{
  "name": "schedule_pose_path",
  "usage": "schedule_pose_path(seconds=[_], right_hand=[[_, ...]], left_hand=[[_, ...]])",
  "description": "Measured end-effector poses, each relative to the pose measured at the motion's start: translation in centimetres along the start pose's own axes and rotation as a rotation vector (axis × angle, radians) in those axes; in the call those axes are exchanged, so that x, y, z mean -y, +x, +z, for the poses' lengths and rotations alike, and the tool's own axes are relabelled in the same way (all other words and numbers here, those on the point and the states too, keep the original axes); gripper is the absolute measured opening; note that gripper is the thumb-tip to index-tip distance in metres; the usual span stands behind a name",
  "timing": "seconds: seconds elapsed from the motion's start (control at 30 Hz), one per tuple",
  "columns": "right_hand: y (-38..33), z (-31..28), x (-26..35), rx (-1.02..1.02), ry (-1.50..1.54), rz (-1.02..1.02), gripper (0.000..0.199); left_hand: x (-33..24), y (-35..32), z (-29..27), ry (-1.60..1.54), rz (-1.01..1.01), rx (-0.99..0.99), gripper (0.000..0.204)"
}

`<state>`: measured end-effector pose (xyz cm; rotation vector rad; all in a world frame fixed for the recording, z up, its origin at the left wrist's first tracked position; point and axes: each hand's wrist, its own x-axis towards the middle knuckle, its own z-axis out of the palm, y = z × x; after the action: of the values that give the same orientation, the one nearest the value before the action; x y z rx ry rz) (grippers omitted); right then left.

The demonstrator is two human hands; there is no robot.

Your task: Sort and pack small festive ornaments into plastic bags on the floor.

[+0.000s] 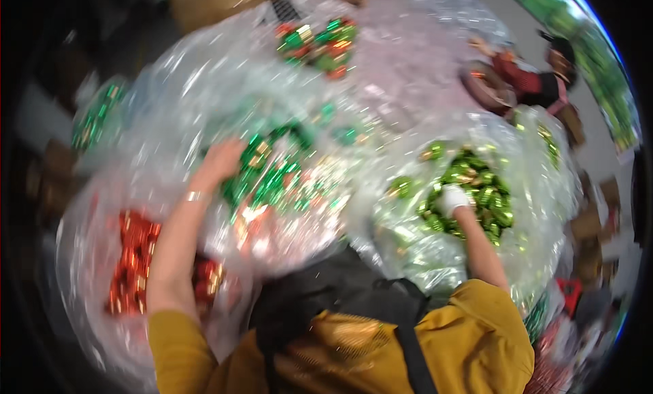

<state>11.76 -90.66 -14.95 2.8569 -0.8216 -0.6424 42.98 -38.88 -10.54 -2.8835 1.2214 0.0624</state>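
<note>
My black apron-like garment [320, 288], one, with dark straps [415, 360]. Flanking the garment: my mustard-yellow short-sleeved top [469, 339]. Left of it: pale band [195, 196], on my left wrist [199, 190]. Right of it: white covering [449, 197], on my right hand [454, 201].

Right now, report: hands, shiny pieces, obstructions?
Left hand at dark-green pieces. Right hand among lime-green pieces. Grips too blurred. Clear plastic around both piles.
</note>
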Motion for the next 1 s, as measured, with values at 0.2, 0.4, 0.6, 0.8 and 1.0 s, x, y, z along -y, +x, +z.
schedule_pose_path(seconds=[0.2,0.4,0.6,0.8,1.0], right_hand=[[-2.7,-2.6,2.2,-0.029,-0.017,0.081,0.040],[1.3,-2.3,4.2,-0.029,0.204,-0.026,0.042],[6.9,3.4,-4.8,-0.098,0.471,-0.528,0.035],[-7.9,-15.8,9.0,-0.362,0.498,-0.138,0.043],[-15.6,-16.1,26.1,-0.541,1.501,-1.039,0.059]], left_hand=[[-0.2,0.7,3.3,0.192,-0.037,-0.024,0.054],[0.4,1.8,4.3,0.109,-0.189,0.044,0.059],[-0.8,0.2,-1.6,-0.506,-0.389,-0.112,0.061],[-7.8,-9.8,-9.8,-1.270,-0.210,-0.981,0.048],[-13.7,-11.1,-8.1,-1.449,-0.105,-1.385,0.053]])
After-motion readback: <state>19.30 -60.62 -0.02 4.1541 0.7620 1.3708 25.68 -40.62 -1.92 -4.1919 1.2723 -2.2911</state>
